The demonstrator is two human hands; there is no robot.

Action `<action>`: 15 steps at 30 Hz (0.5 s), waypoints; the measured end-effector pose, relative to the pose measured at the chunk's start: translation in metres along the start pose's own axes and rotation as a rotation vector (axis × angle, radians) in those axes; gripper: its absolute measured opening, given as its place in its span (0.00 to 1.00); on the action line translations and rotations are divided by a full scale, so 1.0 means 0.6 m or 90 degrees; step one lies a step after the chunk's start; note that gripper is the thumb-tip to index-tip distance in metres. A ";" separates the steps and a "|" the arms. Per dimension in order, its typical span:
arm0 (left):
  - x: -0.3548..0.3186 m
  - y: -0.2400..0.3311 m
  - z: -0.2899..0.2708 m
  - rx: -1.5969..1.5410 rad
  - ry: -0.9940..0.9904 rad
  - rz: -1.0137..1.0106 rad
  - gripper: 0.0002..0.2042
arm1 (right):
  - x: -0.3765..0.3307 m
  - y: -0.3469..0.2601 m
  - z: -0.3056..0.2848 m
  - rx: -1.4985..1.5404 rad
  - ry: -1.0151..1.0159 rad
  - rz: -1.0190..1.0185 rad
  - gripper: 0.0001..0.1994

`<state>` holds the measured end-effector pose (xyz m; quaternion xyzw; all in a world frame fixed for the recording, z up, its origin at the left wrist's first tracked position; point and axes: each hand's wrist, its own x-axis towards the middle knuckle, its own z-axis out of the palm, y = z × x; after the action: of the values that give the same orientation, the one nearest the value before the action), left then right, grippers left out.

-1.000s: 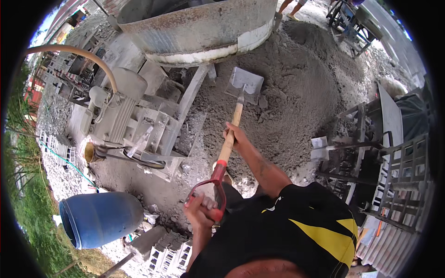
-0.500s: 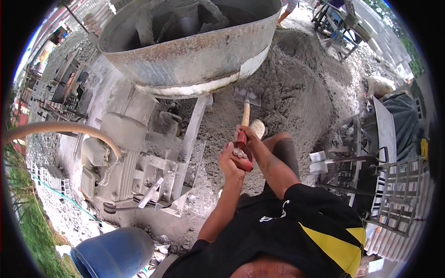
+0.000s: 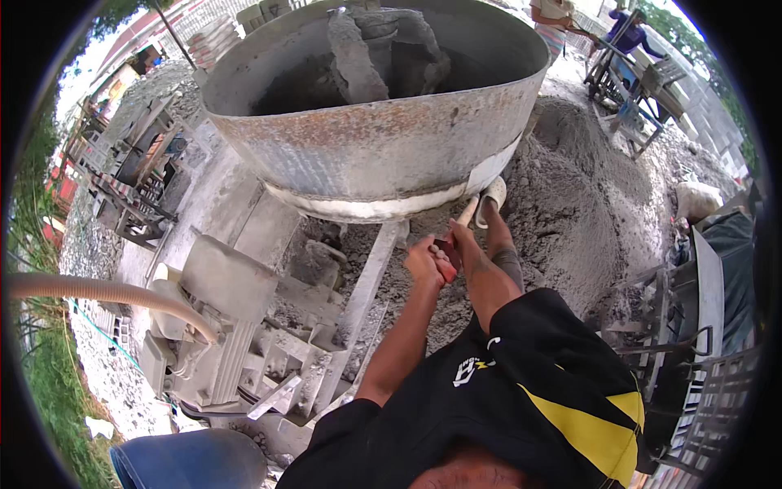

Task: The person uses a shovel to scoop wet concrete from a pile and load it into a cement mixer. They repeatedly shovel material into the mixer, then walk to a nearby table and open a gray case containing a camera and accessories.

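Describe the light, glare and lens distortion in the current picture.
Head view: black corners frame a round fisheye picture; head view: gravel at far left glares nearly white; head view: the metal drum is dim inside, its outer wall brighter; head view: the left hand and right hand remain distinguishable on the shovel handle.

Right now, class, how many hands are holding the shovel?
2: the left hand on the red grip, the right hand farther forward on the wooden shaft. No other hand seems hidden there.
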<state>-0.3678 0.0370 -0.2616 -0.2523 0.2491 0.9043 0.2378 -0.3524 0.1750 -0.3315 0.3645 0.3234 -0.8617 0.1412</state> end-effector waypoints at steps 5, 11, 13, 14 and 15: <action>0.025 0.008 0.010 0.078 0.054 0.025 0.13 | 0.049 0.033 0.021 -0.264 0.108 -0.301 0.19; 0.043 0.021 -0.064 0.055 0.021 0.018 0.13 | 0.061 0.083 0.044 -0.687 0.330 -0.360 0.30; 0.012 0.021 -0.095 0.089 0.063 0.032 0.12 | 0.036 0.127 0.046 -0.672 0.379 -0.349 0.31; 0.013 0.016 -0.128 0.067 0.073 0.021 0.11 | 0.020 0.148 0.053 -0.659 0.362 -0.330 0.33; 0.016 0.011 -0.158 0.048 0.076 0.009 0.11 | 0.013 0.163 0.056 -0.651 0.365 -0.350 0.33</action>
<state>-0.3465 -0.0191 -0.3358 -0.2950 0.2988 0.8792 0.2252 -0.3290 0.0792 -0.3637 0.3704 0.7996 -0.4721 -0.0209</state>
